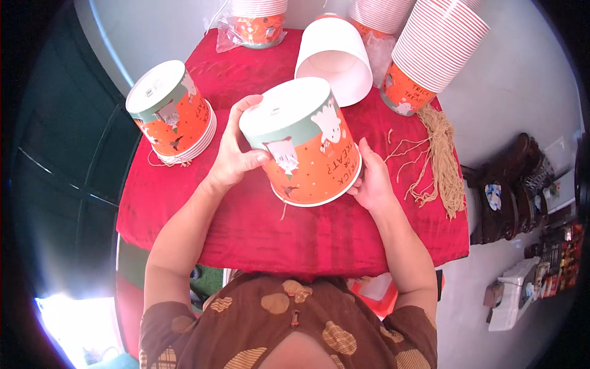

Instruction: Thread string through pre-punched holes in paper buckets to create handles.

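Note:
Both hands hold an orange paper bucket (316, 163) upside down above the front half of the table. It has a green band, ghost pictures and a white base facing up. My left hand (236, 147) grips its upper left side, thumb on the printed wall and fingers by the base edge. Low on the right side, my right hand (373, 178) supports it near the rim, some fingers hidden behind. A short piece of tan string (283, 211) hangs from the rim. To the left stands a small upside-down stack of matching buckets (172, 126), with string at its lower rim.
A red cloth (258, 246) covers the table. One white-lined bucket (341, 61) lies tipped at the back. Tall nested stacks (439, 49) stand back right, another bucket stack (261, 27) with clear plastic back left. A tan string bundle (445, 160) drapes along the right edge.

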Tool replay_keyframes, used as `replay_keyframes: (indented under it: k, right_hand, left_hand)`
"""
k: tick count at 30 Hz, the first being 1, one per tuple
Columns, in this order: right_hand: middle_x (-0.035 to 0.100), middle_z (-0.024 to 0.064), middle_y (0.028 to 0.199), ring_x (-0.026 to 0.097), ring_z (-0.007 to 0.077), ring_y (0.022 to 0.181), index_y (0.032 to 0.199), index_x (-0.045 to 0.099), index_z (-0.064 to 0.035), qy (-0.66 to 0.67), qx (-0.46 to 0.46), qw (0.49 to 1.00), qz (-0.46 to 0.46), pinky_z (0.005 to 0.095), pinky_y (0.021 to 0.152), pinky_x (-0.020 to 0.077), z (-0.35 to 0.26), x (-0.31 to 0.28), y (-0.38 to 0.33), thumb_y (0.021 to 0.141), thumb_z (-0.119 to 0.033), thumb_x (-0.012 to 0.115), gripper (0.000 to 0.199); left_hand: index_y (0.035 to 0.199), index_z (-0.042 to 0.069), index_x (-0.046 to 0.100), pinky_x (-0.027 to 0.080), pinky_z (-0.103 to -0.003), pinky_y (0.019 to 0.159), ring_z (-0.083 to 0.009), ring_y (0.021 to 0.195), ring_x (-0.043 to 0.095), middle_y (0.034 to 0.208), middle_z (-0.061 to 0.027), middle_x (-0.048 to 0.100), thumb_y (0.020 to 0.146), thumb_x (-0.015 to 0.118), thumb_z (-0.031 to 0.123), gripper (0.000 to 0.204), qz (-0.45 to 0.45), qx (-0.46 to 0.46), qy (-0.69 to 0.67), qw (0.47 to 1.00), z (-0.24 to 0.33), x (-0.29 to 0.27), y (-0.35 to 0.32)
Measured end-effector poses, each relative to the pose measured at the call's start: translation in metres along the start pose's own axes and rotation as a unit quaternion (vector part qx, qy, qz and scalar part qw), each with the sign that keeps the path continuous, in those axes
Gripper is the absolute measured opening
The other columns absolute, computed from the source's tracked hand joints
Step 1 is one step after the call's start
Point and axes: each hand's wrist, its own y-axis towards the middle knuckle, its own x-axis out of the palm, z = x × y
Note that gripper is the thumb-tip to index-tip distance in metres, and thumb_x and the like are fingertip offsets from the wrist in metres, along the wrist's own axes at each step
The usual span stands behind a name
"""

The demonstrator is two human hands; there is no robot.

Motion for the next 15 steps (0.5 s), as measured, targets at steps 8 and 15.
replay_keyframes:
  k: [8, 15]
  right_hand:
    - [0.063, 0.0048, 0.102, 0.055, 0.0108, 0.082, 0.124, 0.059, -0.0005, -0.391, -0.370, 0.817, 0.207, 0.0268, 0.075, 0.0477, 0.016, -0.015, 0.018, 0.104, -0.027, 0.043, 0.037]
    - [0.054, -0.0009, 0.076, 0.050, 0.0062, 0.062, 0.118, 0.059, -0.0004, -0.303, -0.291, 0.907, -0.038, 0.0221, 0.056, 0.0433, 0.036, 0.008, 0.001, 0.100, -0.010, 0.049, 0.023]
  left_hand:
    - [0.141, 0.005, 0.029, 0.037, -0.040, 0.107, -0.0240, 0.125, 0.045, 0.131, -0.0124, 0.045, 0.072, 0.084, 0.034, 0.093, 0.169, 0.057, -0.001, 0.984, 0.003, 0.002, 0.002]
    - [0.143, 0.005, 0.025, 0.035, -0.039, 0.109, -0.0256, 0.128, 0.041, 0.135, -0.0138, 0.040, 0.070, 0.087, 0.033, 0.100, 0.227, 0.075, 0.134, 0.962, 0.000, 0.015, -0.005]
